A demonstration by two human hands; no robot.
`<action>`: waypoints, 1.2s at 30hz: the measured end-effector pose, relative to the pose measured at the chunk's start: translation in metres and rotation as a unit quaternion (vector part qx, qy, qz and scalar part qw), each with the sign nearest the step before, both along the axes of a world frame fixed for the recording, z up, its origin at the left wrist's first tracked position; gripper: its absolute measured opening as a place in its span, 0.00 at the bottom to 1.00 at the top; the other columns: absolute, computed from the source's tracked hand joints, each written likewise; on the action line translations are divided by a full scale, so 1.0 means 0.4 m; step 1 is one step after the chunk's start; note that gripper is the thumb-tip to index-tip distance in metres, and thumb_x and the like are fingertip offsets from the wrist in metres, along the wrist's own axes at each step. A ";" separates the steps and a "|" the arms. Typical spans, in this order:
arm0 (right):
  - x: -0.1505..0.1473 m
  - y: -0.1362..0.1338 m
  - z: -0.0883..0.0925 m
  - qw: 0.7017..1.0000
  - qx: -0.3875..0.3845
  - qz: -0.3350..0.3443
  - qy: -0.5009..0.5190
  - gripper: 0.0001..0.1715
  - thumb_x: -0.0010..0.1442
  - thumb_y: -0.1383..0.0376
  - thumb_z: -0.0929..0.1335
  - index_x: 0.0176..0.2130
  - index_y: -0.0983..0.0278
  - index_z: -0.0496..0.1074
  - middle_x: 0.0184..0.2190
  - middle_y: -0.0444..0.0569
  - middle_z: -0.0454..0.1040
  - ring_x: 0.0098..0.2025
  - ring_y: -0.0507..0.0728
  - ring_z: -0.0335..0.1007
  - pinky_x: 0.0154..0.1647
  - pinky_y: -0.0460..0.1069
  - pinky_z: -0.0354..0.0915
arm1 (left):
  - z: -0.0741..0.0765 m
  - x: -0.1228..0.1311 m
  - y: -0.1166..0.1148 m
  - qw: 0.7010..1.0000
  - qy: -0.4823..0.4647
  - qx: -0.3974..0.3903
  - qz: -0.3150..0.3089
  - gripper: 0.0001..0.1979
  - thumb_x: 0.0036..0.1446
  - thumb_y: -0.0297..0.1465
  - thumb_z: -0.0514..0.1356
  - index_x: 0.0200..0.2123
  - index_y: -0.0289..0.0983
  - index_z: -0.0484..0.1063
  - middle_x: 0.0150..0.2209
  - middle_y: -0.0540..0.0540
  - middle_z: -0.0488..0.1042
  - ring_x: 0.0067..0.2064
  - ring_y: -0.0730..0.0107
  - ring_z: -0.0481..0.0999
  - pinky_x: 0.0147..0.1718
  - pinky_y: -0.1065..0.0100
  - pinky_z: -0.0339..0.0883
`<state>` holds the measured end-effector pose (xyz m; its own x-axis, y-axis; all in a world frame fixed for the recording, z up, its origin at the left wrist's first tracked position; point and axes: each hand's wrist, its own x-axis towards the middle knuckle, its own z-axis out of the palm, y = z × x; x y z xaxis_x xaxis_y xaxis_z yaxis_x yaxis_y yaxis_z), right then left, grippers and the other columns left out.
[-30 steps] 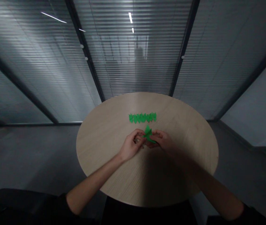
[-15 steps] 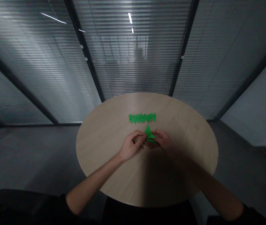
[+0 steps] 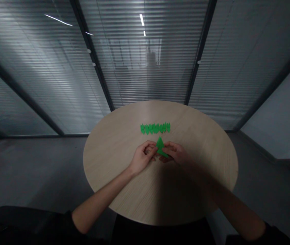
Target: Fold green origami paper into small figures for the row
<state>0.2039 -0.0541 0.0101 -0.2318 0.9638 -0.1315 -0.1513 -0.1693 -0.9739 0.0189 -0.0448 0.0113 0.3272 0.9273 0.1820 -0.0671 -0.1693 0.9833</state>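
Note:
A piece of folded green paper, pointed at its far end, is held between my two hands just above the table. My left hand pinches its left edge, thumb on top. From the other side my right hand grips the paper, its thumb lying across the lower right part. The fingers beneath the paper are partly hidden. Beyond the hands, several small folded green paper pieces stand side by side in a row.
The round wooden table carries the paper pieces. Behind it rises a glass partition with blinds and dark frames. A dark chair part shows at the lower left. My shadow falls over the table's near right part.
The lower flap of the green paper, which stood apart before, now lies against the rest. My right thumb has moved left onto the paper, and the paper has shifted slightly left.

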 end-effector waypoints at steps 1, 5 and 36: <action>-0.001 -0.001 -0.001 1.000 0.000 -0.006 0.001 0.22 0.47 0.52 0.78 0.35 0.62 0.73 0.30 0.47 0.80 0.28 0.55 0.77 0.31 0.49 0.72 | 0.000 0.000 0.001 1.000 -0.005 -0.003 -0.004 0.20 0.57 0.43 0.67 0.41 0.33 0.72 0.26 0.49 0.73 0.24 0.75 0.72 0.24 0.73 0.71; -0.005 -0.002 -0.002 0.999 0.020 -0.024 -0.017 0.22 0.46 0.51 0.78 0.32 0.62 0.74 0.29 0.45 0.77 0.25 0.52 0.72 0.28 0.49 0.71 | -0.004 0.002 0.004 0.999 -0.026 -0.001 -0.020 0.22 0.56 0.43 0.68 0.45 0.33 0.71 0.28 0.50 0.72 0.24 0.75 0.73 0.23 0.73 0.71; -0.002 0.000 0.002 0.998 0.027 -0.052 -0.009 0.19 0.50 0.51 0.75 0.35 0.64 0.79 0.26 0.47 0.79 0.25 0.53 0.74 0.30 0.50 0.73 | 0.002 -0.002 0.009 0.998 -0.035 -0.043 -0.022 0.23 0.53 0.41 0.70 0.44 0.31 0.72 0.27 0.48 0.76 0.24 0.72 0.75 0.25 0.70 0.73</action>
